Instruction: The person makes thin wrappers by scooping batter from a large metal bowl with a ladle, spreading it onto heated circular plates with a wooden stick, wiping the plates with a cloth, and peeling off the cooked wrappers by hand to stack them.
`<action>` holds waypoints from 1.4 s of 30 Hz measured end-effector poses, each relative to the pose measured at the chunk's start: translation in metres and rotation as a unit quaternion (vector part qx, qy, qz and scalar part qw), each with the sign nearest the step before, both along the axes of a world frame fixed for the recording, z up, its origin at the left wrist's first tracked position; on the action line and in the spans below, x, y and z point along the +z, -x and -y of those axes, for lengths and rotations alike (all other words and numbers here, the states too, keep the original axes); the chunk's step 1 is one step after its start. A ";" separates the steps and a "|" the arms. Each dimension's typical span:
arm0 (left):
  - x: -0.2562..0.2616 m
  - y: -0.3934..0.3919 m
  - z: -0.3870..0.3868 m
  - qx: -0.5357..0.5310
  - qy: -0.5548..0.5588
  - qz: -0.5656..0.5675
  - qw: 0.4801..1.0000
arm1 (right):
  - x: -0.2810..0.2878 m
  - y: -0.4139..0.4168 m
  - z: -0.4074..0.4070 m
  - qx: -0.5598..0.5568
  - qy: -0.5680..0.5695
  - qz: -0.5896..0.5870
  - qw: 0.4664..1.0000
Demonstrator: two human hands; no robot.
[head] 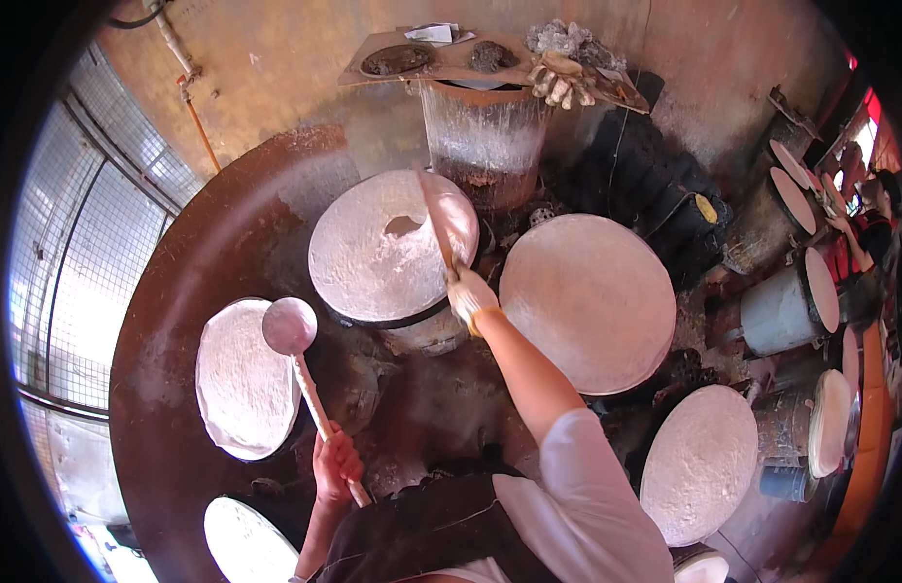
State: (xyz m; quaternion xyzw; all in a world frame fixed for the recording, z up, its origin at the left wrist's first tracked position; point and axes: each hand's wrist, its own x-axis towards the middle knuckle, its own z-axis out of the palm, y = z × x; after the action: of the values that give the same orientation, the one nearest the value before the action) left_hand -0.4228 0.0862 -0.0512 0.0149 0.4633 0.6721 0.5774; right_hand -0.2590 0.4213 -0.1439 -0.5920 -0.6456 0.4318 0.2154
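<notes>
My left hand, bare, grips the pale handle of a ladle, whose round bowl overlaps the right edge of an oval flatbread sheet on a round griddle. My right hand, in a whitish glove, is closed around a long thin wooden stick. The stick lies across the right part of a large round flatbread, which has a hole near its middle. Close to the right of my right hand, a smooth round sheet covers another griddle.
Several more round griddles with pale sheets stand to the right, one near my elbow. A drum at the wall carries a board with gloves. Another person works at far right. A mesh window is left.
</notes>
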 end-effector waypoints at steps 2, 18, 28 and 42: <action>0.005 -0.015 -0.024 -0.055 0.002 -0.017 0.998 | -0.133 -0.043 -0.021 -0.058 0.073 -0.465 0.880; 0.014 -0.017 -0.036 -0.052 0.075 -0.160 0.983 | -0.004 -0.026 0.054 -0.055 0.234 -0.267 0.933; 0.015 -0.016 -0.072 -0.068 0.104 -0.167 0.978 | 0.023 -0.016 0.014 -0.049 0.212 -0.247 0.944; 0.025 0.026 -0.163 -0.140 0.031 -0.002 0.990 | 0.010 -0.077 0.076 0.026 0.207 -0.226 0.951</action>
State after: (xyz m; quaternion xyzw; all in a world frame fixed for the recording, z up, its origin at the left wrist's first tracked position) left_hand -0.4488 0.2491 -0.0258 0.0632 0.4789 0.5697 0.6649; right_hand -0.1816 0.3456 -0.1337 -0.4933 -0.4916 0.6841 0.2166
